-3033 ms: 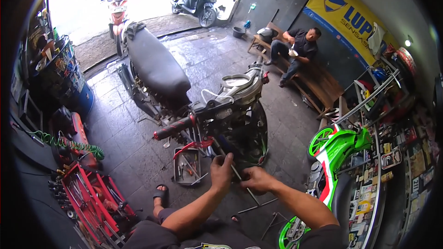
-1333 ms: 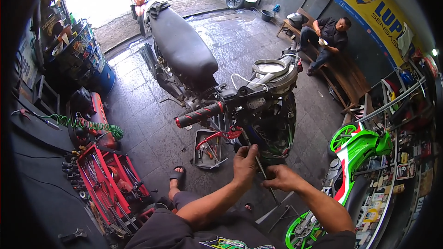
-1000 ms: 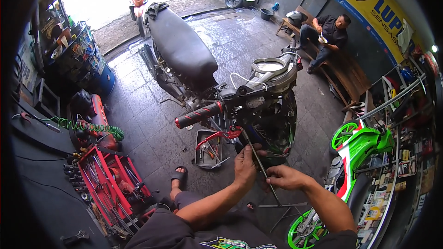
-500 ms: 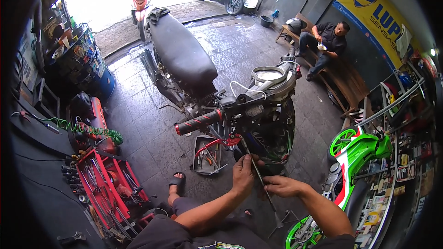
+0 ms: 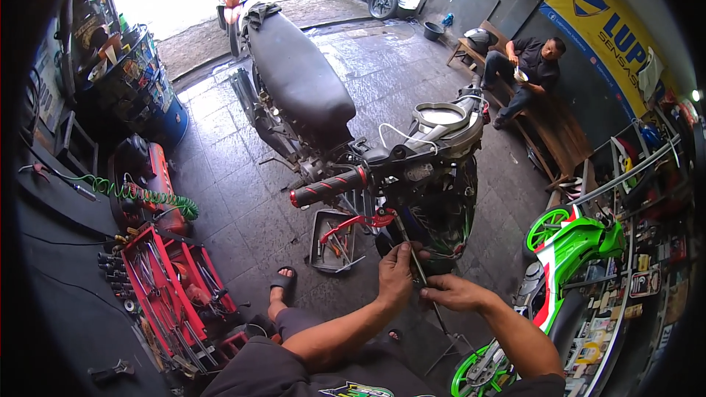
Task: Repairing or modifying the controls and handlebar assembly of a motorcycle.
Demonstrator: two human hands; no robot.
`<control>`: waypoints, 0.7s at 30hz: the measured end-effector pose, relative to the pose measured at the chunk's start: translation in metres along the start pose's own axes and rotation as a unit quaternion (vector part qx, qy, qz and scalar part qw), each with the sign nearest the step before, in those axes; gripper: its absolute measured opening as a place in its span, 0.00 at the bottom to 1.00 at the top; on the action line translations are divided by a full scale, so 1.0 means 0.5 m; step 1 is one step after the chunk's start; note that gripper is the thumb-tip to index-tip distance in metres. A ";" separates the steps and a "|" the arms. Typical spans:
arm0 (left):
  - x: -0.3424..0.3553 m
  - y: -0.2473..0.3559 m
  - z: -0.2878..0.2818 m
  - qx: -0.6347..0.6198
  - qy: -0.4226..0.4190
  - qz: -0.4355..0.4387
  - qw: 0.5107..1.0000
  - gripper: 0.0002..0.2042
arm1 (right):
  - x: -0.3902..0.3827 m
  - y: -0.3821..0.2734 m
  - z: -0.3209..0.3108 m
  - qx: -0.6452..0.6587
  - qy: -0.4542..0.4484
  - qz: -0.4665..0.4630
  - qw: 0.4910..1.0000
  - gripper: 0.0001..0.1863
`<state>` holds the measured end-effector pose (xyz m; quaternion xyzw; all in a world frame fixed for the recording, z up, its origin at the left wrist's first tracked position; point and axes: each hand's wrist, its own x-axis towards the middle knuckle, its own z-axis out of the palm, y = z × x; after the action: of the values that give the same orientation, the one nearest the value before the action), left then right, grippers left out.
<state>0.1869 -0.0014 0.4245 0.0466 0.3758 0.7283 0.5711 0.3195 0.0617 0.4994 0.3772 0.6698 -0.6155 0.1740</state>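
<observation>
1. The long thin tool (image 5: 419, 268) slants in front of the person, its upper end at the inner end of the red lever (image 5: 360, 220), just below the black-and-red handlebar sleeve (image 5: 329, 187) of the motorcycle (image 5: 301, 73). Whether its tip is seated in a fastener is too small to tell.
2. The left hand (image 5: 396, 279) has its grip closed around the upper part of the shaft, thumb pointing up toward the lever.
3. The right hand (image 5: 456, 292) appears to pinch the shaft lower down, between thumb and fingers; its far side is hidden.
4. The step in hand looks like turning or guiding the tool at the lever's mount, with the left hand steadying and the right hand twirling.
5. The next move likely calls for a small twist from the right fingers, the shaft held in line so the tip does not slip.
</observation>
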 end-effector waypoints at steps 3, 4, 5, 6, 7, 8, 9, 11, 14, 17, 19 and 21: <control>0.000 0.004 0.005 -0.053 -0.003 0.000 0.999 0.17 | -0.002 0.009 -0.007 0.124 -0.017 0.031 0.992 0.13; 0.000 0.006 0.005 -0.053 -0.004 -0.009 0.999 0.16 | -0.003 0.009 -0.010 0.125 -0.014 0.006 0.992 0.13; 0.001 0.008 0.005 -0.061 0.002 -0.031 0.998 0.16 | -0.004 0.008 -0.011 0.115 -0.002 0.009 0.993 0.13; 0.004 0.009 0.006 -0.054 -0.001 -0.018 0.998 0.16 | -0.006 0.007 -0.011 0.116 0.008 0.031 0.993 0.13; 0.008 0.010 0.007 -0.008 0.014 -0.004 1.000 0.16 | -0.006 0.005 -0.011 0.104 0.008 0.014 0.994 0.13; 0.011 0.008 0.009 0.038 0.027 0.014 0.999 0.16 | -0.008 0.003 -0.010 0.048 0.041 0.042 0.997 0.13; 0.014 0.007 0.010 0.036 0.030 0.010 0.999 0.16 | -0.007 0.002 -0.010 -0.001 0.076 0.075 0.994 0.13; 0.020 0.006 0.010 0.042 0.051 0.005 0.998 0.15 | -0.003 0.001 -0.004 -0.036 0.079 0.044 0.995 0.13; 0.018 0.006 -0.001 -0.003 0.012 -0.012 1.000 0.13 | 0.006 0.004 -0.001 -0.044 0.055 0.029 0.997 0.14; 0.017 0.005 -0.008 -0.041 -0.014 -0.008 0.999 0.14 | 0.010 0.013 0.000 -0.004 0.031 0.036 0.999 0.14; 0.020 0.008 -0.011 -0.061 -0.011 -0.017 0.998 0.14 | 0.007 0.019 0.002 0.016 0.036 0.032 0.999 0.14; 0.024 0.013 -0.012 -0.081 -0.008 -0.026 0.996 0.14 | 0.006 0.024 0.005 0.160 0.026 0.025 0.986 0.13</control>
<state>0.1745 0.0056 0.4197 -0.0039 0.3116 0.7408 0.5951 0.3255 0.0597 0.4887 0.4323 0.5573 -0.7004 0.1094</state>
